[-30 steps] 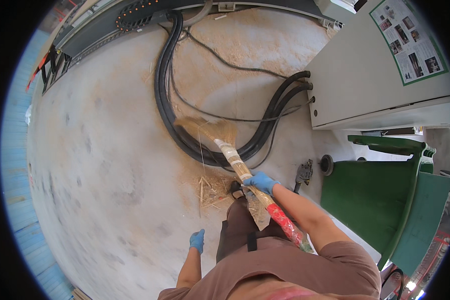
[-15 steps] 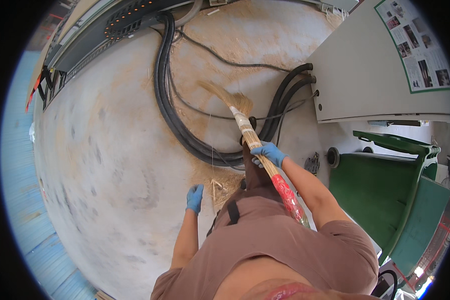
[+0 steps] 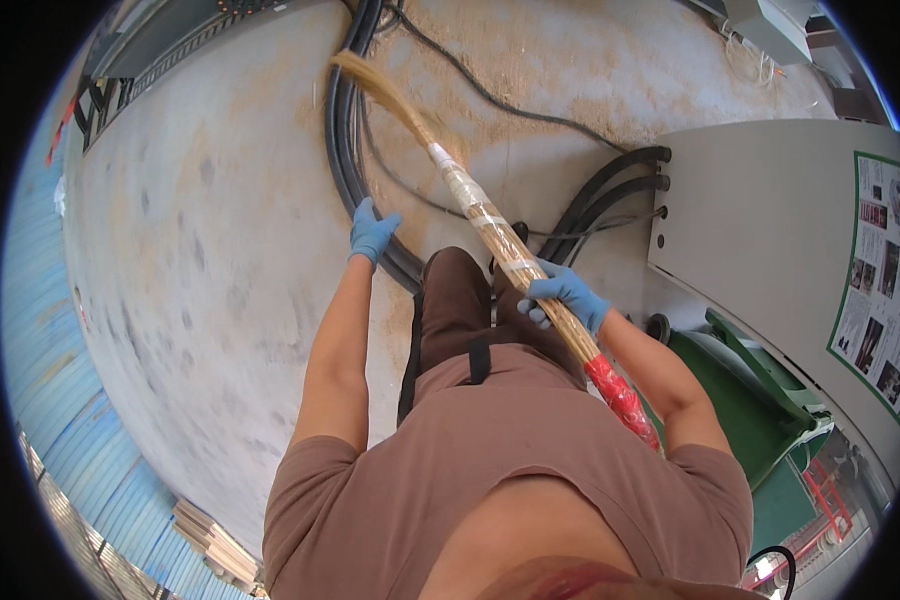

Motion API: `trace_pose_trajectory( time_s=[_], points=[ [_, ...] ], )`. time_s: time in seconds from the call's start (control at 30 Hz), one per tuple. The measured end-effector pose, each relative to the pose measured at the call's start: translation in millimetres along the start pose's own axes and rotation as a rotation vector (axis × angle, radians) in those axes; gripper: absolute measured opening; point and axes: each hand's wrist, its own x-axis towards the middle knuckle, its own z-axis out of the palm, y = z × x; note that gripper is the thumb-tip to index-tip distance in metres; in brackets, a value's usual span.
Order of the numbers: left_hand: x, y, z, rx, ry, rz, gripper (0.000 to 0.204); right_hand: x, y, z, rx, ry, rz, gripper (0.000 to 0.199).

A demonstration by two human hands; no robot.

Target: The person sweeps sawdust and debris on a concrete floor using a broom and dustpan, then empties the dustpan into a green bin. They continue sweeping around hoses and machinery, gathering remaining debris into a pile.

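Note:
A straw broom [image 3: 458, 182], bound with clear and white wrap and red tape on its lower handle, slants across in front of me. My right hand [image 3: 567, 298], in a blue glove, is closed around its handle. The bristle end points up and left, over the thick black cables [image 3: 342, 150] that curve along the floor. My left hand [image 3: 372, 235], also gloved in blue, is over these cables with thumb and fingers apart. It holds nothing that I can see; whether it touches the cables I cannot tell.
Sawdust [image 3: 570, 70] is scattered over the concrete floor. A grey cabinet [image 3: 760, 200] stands to the right, with cables running into its side. Below it lies a green wheeled bin [image 3: 730, 390]. A thinner black cord [image 3: 490, 95] crosses the far floor. Wooden boards [image 3: 213, 540] lie at lower left.
My left hand has moved forward to the black cables and its fingers have spread. The broom's bristle end has swung forward and left, still in my right hand. The view has shifted.

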Motion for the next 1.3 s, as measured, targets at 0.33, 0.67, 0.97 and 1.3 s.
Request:
trace_pose_trajectory(
  time_s=[0.33, 0.67, 0.97, 1.3],
  points=[
    [81.5, -13.9, -53.1, -0.164, -0.299, -0.035, 0.045, 32.5, -46.6, 59.4, -0.218, 0.309, -0.231, 0.067],
    [143.1, 41.1, -45.3, -0.196, -0.5, -0.297, 0.038, 56.0, -100.6, 78.7, 0.039, 0.45, -0.315, 0.062],
    [142.7, 276.9, 114.3, -0.774, -1.015, -0.628, 0.042, 63.6, -176.7, 92.3, -0.019, 0.334, -0.507, 0.084],
    [205.7, 344.3, 230.0, -0.432, -0.404, -0.365, 0.061, -8.8, -245.0, 16.9, 0.085, 0.39, -0.146, 0.089]
  ],
)
